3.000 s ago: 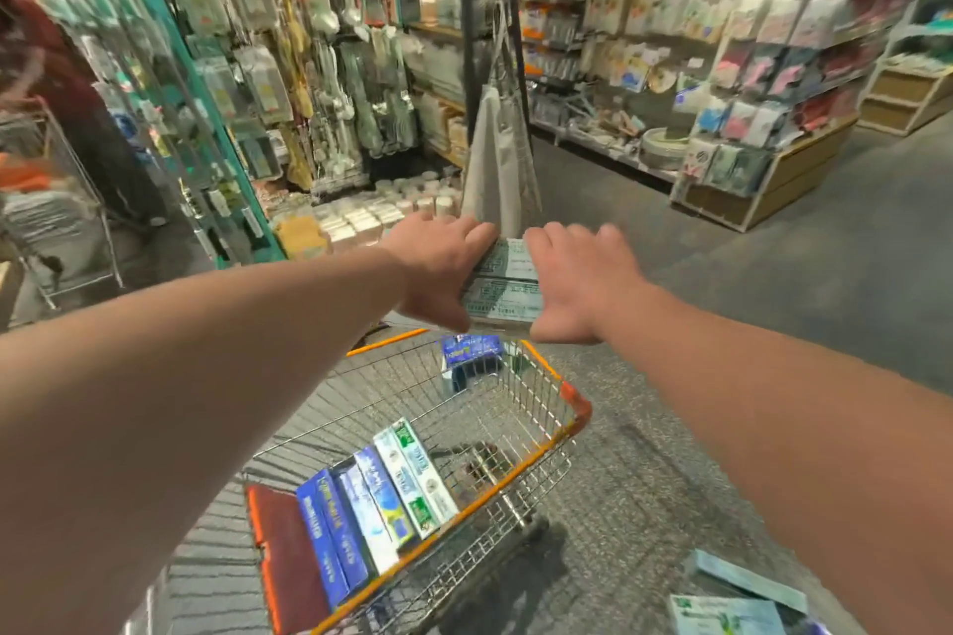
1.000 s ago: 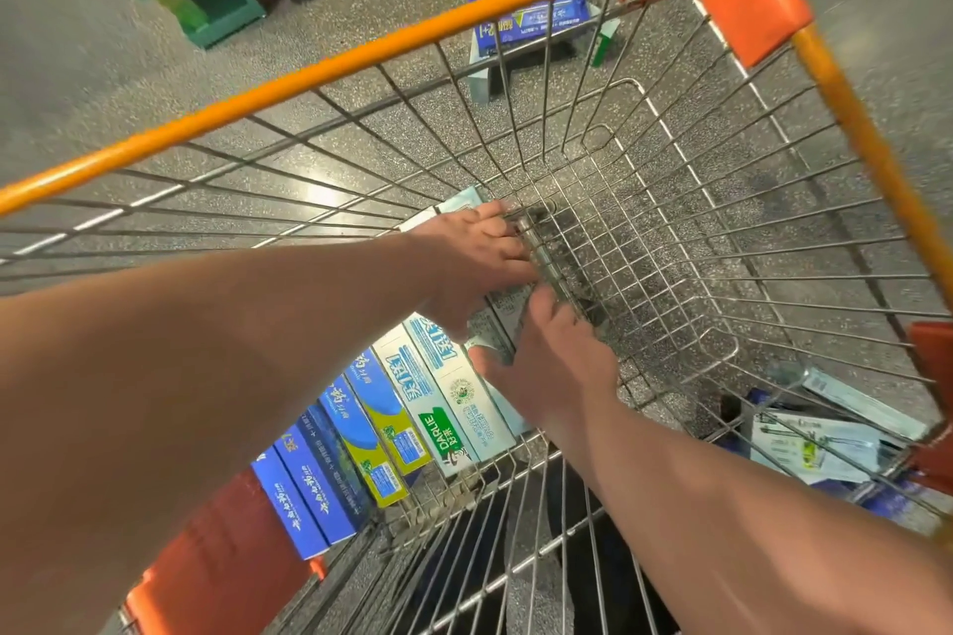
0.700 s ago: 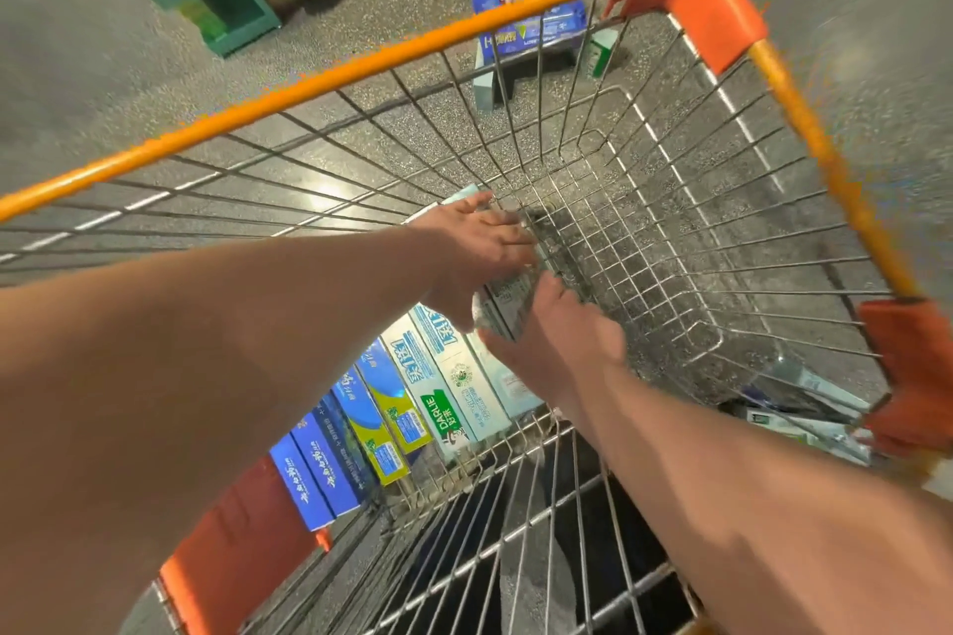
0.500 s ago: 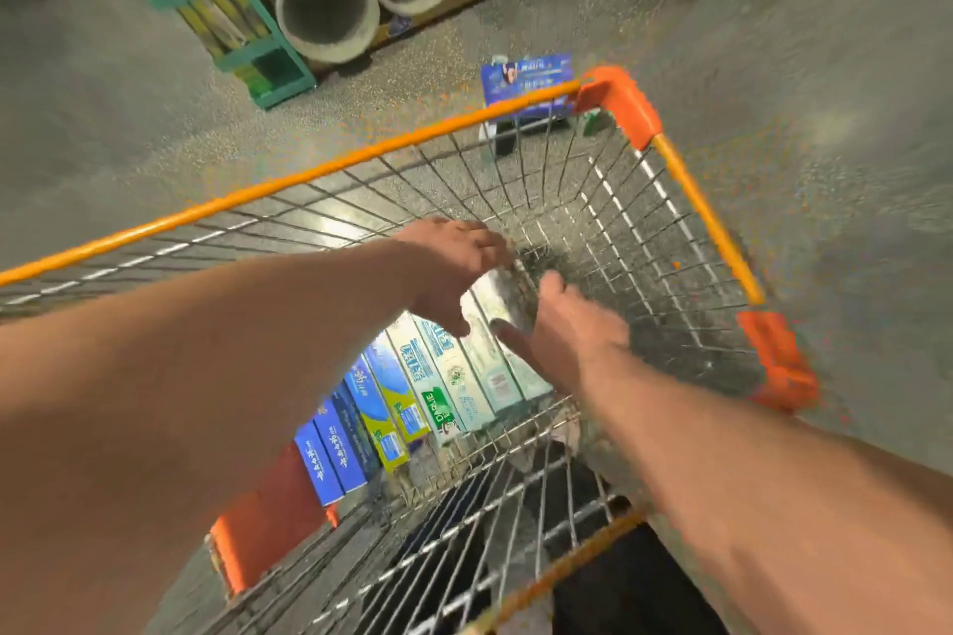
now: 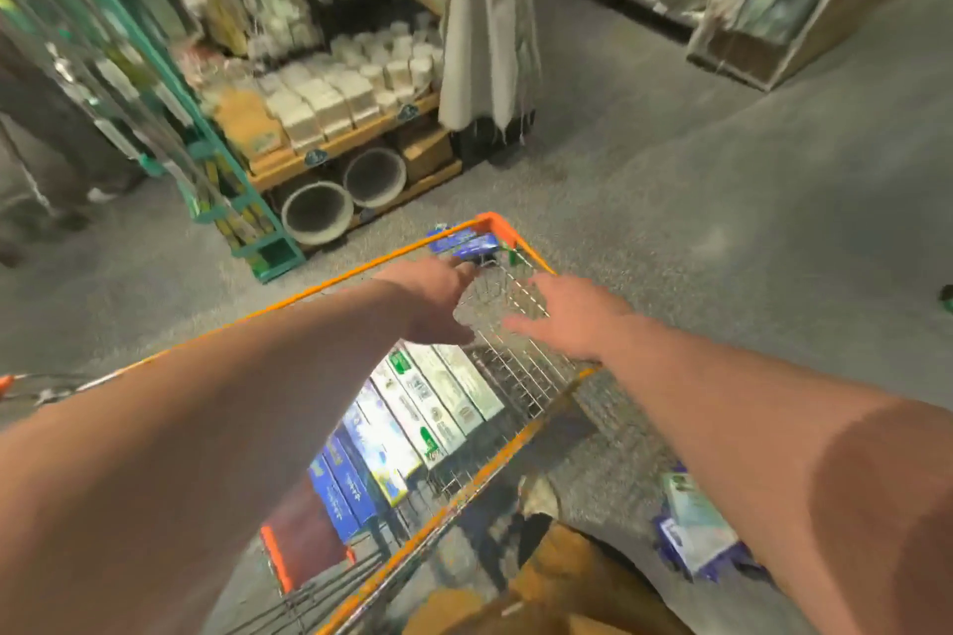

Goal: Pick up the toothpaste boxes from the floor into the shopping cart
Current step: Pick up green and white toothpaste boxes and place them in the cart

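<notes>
Left hand (image 5: 438,304) and right hand (image 5: 572,320) hover over the cart (image 5: 319,289), both empty, with fingers loose and spread. A row of boxes (image 5: 428,407) lies side by side on the cart's wire bottom, near its right wall. More wait on the floor (image 5: 722,222): a pile (image 5: 696,526) just beside the cart on the person's right, and blue boxes (image 5: 461,242) beyond its front rim.

The likeliest slip is underfoot. The pile sits close to the person's legs, so a step or turn toward it could crush or kick a carton. A lean or push on the rim could roll the cart onto the blue boxes. Blur hides how many cartons the pile holds, so one may get missed. Dropping the next boxes carelessly could knock the neat row askew.
</notes>
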Demonstrator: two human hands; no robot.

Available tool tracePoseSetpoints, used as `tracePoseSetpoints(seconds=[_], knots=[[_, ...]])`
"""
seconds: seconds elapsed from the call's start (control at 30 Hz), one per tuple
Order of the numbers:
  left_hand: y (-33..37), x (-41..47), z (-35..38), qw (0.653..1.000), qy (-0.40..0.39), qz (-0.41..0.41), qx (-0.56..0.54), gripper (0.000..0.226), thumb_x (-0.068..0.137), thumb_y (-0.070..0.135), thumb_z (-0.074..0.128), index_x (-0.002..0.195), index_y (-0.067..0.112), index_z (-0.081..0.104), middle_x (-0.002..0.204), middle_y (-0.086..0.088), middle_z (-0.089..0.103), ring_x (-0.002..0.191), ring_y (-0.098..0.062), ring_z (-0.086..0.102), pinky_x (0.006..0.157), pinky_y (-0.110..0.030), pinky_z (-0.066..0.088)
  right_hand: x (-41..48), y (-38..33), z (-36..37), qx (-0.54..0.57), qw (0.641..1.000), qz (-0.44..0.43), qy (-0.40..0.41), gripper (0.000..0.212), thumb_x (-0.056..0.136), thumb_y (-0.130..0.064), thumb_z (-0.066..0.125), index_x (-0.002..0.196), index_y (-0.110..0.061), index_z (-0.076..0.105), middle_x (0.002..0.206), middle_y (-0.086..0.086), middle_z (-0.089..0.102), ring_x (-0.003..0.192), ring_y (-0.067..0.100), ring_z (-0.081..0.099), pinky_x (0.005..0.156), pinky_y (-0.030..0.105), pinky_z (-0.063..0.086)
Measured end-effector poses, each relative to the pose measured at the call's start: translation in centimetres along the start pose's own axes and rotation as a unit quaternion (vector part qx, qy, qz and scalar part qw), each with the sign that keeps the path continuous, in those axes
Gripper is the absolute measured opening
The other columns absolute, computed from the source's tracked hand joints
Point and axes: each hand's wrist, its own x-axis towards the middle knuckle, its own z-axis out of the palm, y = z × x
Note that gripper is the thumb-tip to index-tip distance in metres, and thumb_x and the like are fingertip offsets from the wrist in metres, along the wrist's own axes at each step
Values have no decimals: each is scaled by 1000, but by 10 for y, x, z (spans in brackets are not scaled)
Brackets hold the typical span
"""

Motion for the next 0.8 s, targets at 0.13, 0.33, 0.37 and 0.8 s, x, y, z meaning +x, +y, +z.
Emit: tracePoseSetpoints(seconds=[0.13, 0.33, 0.37, 0.8], knots=[[42, -38, -19, 998, 27, 55, 9, 94, 85, 60, 70, 158, 20, 28, 150, -7, 46, 133, -31, 51, 105, -37, 45, -76, 12, -1, 30, 998, 38, 39, 104, 61, -96, 36, 134, -24, 54, 130, 11, 64, 119, 31, 62, 98, 44, 51], [128, -68, -41, 986, 56, 156, 28, 91, 88, 54, 68, 159, 17, 26, 158, -7, 39, 138, -29, 47, 109, -36, 42, -198, 52, -7, 35, 987, 139, 78, 90, 82, -81, 54, 148, -20, 43, 146, 12, 54, 132, 30, 52, 105, 44, 46], [147, -69, -42, 983, 65, 171, 34, 90, 88, 54, 68, 159, 17, 27, 158, -7, 39, 138, -29, 47, 109, -36, 42, -220, 63, -8, 37, 983, 156, 87, 88, 84, -80, 54, 148, -21, 43, 145, 12, 54, 132, 30, 52, 105, 44, 46], [390, -70, -57, 925, 62, 350, 136, 89, 88, 59, 65, 158, 20, 25, 155, -6, 45, 136, -28, 48, 106, -43, 46, -421, 205, 23, 144, 920, 340, 134, 96, 80, -79, 57, 152, -19, 37, 148, 12, 51, 132, 32, 51, 106, 44, 44]])
